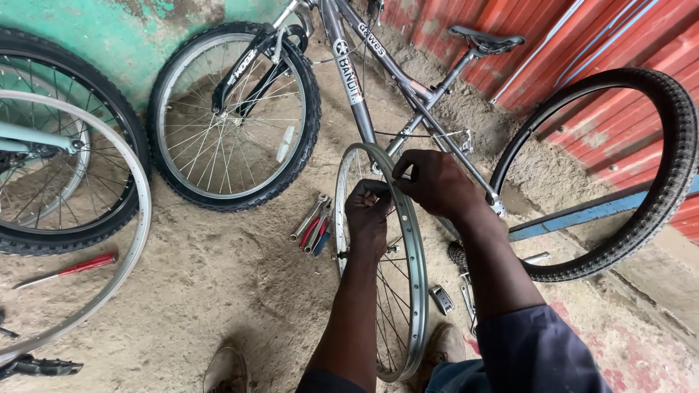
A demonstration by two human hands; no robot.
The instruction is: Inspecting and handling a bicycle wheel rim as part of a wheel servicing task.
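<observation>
Two hands on a bare wheel rim

Both of my hands are up at the far top of a bare silver wheel rim (419, 291), which stands upright on the sandy ground between my shoes. My left hand (369, 218) has its fingers curled and closed around the rim's left edge, thumb side toward me. My right hand (435, 182) sits just beside it, further off and to the right, fingertips pinched together on the rim's outer edge; I cannot tell whether anything small is held between them. The rim's thin spokes run down toward the hub, partly hidden behind my left forearm.

Just left of the rim, a small heap of spanners and red-handled tools (313, 224) lies in the sand. Further left, near the edge of view, a red-handled screwdriver (69, 270) rests on the ground inside the arc of another bare rim (138, 218).

Beyond my hands, a grey bicycle frame (349, 73) leans with its front wheel (234, 116) fitted and its black saddle (484, 40) toward the red corrugated wall. To the right, a loose black tyre (670, 167) stands against a blue bar. A small metal part (440, 299) lies in the sand just right of the rim, near my right shoe.
</observation>
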